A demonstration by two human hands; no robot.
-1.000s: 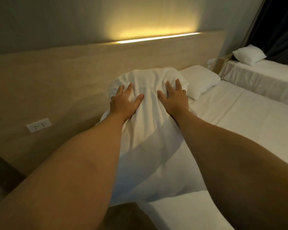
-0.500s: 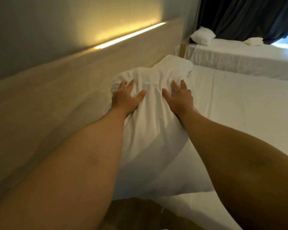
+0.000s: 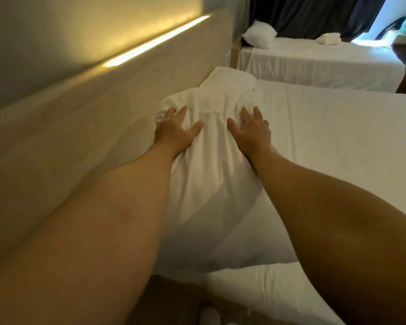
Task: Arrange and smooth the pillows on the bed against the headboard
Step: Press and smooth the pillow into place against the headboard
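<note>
While both hands, left hand (image 3: pixel 174 132) and right hand (image 3: pixel 251 130), press flat and spread on the near pillow (image 3: pixel 211 174) at frame centre beside the headboard (image 3: pixel 127 106), smoothing is underway; next, probably sweep outward over the wrinkles.

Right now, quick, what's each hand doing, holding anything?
Left hand: open, fingers spread, pressed flat on the near pillow, holding nothing.
Right hand: open, palm down on the same pillow, holding nothing.
</note>
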